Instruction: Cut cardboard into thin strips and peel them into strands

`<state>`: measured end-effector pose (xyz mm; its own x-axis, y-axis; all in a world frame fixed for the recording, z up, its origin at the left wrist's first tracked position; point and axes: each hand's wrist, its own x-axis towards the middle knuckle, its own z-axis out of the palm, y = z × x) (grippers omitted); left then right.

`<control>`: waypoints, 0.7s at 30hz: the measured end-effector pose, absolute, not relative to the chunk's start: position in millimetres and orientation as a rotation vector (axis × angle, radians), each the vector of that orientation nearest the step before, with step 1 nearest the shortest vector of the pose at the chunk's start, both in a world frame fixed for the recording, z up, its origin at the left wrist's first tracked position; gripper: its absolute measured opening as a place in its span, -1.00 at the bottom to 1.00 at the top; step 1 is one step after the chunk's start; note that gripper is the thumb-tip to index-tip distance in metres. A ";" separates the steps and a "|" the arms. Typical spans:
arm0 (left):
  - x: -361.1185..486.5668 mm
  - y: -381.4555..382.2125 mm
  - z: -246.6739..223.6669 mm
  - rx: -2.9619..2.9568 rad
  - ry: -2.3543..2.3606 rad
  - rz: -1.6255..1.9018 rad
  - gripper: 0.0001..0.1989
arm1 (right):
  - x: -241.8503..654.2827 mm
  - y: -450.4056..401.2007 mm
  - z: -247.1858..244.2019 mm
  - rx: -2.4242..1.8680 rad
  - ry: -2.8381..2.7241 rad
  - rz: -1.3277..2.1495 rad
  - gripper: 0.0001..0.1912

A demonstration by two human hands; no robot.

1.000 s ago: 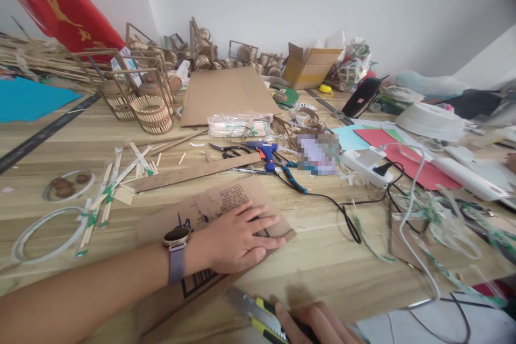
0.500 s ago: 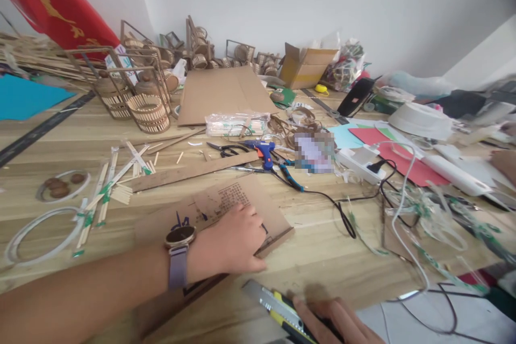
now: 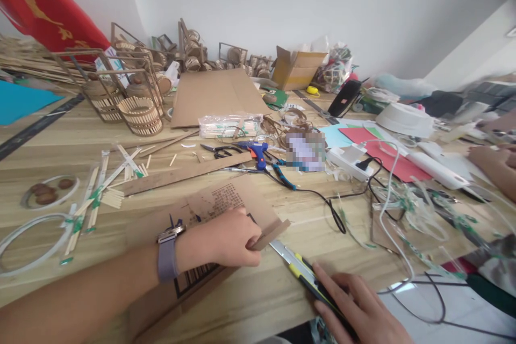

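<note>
The left hand (image 3: 226, 236) pinches light-looking, bendy cardboard (image 3: 220, 196) by its edge; the right hand (image 3: 357, 306) grips the knife (image 3: 299, 271) behind its blade.

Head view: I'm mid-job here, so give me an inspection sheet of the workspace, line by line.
Surface: wood-grain table, largely covered with materials toward the back.
Job's things: printed cardboard lying flat apart from a raised strip at its right end; utility knife, blade out, tip close to that strip; contact unclear.
Clutter: blue glue gun, blue-handled pliers, bundled sticks, red sheet.
Hands: left hand pinches the raised strip; right hand grips the knife.
Cables: black cable loops across the table; white cable curves beside the power strip.
Surroundings: slatted baskets, open carton; another person's hand far right.
</note>
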<state>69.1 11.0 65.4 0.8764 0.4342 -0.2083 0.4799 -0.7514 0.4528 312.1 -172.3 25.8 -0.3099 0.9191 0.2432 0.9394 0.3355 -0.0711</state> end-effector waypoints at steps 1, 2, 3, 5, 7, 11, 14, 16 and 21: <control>69.0 11.1 66.2 2.534 0.662 -0.123 -0.69 | 307.5 -169.2 25.4 -1.680 -2.364 -0.142 -0.53; 69.0 11.2 67.0 2.534 0.655 -0.124 -0.68 | 302.7 -166.2 24.6 -1.674 -2.372 -0.163 -0.54; 69.0 11.2 67.7 2.536 0.647 -0.125 -0.68 | 297.8 -163.6 23.3 -1.658 -2.389 -0.178 -0.55; 69.2 11.3 68.5 2.537 0.634 -0.125 -0.66 | 288.6 -159.8 19.4 -1.609 -2.430 -0.203 -0.55; 69.6 11.5 68.2 2.534 0.631 -0.126 -0.65 | 280.1 -157.7 14.2 -1.539 -2.474 -0.227 -0.55; 70.4 12.7 66.1 2.529 0.633 -0.144 -0.67 | 262.9 -155.7 3.5 -1.419 -2.527 -0.287 -0.56; 70.3 13.7 64.5 2.511 0.640 -0.158 -0.68 | 248.7 -155.1 -2.9 -1.346 -2.529 -0.326 -0.54; 69.9 14.1 63.7 2.504 0.641 -0.165 -0.67 | 239.9 -154.9 -6.2 -1.296 -2.518 -0.351 -0.53; 67.2 13.6 61.6 2.509 0.624 -0.145 -0.69 | 224.6 -150.9 -10.5 -1.225 -2.499 -0.376 -0.54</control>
